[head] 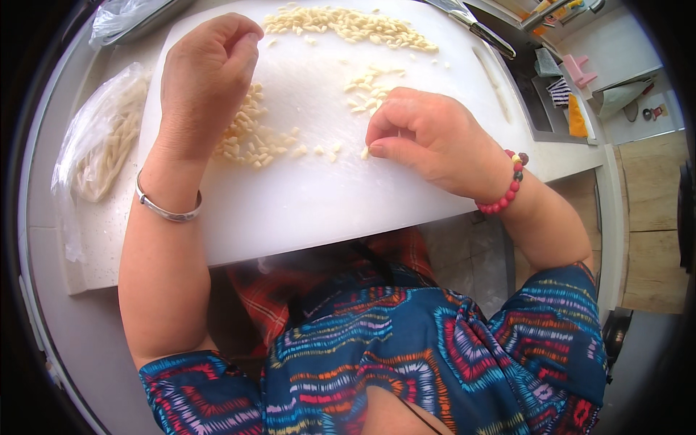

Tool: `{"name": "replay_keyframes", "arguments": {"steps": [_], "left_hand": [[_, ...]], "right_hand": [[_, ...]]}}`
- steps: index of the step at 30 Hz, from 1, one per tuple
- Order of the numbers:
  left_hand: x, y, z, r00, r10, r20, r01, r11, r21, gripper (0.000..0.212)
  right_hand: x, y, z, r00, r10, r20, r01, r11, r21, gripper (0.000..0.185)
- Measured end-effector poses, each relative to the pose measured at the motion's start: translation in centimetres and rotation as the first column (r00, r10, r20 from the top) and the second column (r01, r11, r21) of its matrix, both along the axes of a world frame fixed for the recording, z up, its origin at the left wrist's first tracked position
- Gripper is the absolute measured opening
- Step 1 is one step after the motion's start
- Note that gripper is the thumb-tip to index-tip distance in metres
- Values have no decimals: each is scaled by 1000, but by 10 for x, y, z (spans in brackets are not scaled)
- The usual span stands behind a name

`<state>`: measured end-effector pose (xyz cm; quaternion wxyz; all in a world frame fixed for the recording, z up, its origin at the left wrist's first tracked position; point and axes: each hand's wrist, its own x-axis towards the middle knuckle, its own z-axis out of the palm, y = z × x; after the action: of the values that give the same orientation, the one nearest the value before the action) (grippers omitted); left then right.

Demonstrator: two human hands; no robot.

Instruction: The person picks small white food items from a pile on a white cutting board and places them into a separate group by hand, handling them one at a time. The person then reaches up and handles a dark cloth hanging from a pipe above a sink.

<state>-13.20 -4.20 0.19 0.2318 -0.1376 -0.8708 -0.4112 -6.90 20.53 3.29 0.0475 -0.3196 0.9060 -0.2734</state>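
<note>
On a white cutting board (293, 212) lie small pale dough pieces in groups. A long band of pieces (348, 24) runs along the far side, and a pile (253, 136) lies beside and partly behind my left wrist. My left hand (209, 65) is raised over the board's left part with its fingers curled; whether it holds anything is hidden. My right hand (424, 136) rests low over the board's right half, thumb and forefinger close together at one small piece (365, 153); I cannot tell if they grip it. A smaller group (370, 92) lies just beyond this hand.
A plastic bag with pale dough strips (109, 147) lies left of the board. A knife (484, 35) lies at the far right corner, its handle over the sink (538, 103). Cloths hang at the sink. A tray with plastic (138, 27) stands at the far left.
</note>
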Motion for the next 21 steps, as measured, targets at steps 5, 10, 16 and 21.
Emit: {"name": "replay_keyframes", "arguments": {"steps": [5,10,16,21], "left_hand": [[-1,0,0,1000,-11,-11,11,1000,-6,16],[2,1,2,1000,-27,8,27,1000,11,13],[-4,-8,-7,998,-54,-31,54,998,12,12],[4,1,2,999,-45,-4,46,999,18,13]], "right_hand": [[0,-3,-6,999,37,-32,-38,999,-34,6],[0,-2,-10,999,32,16,-31,995,-91,10],[0,-1,-8,998,50,40,-47,996,-76,10],[-1,2,-6,995,82,58,-77,994,-77,8]]}}
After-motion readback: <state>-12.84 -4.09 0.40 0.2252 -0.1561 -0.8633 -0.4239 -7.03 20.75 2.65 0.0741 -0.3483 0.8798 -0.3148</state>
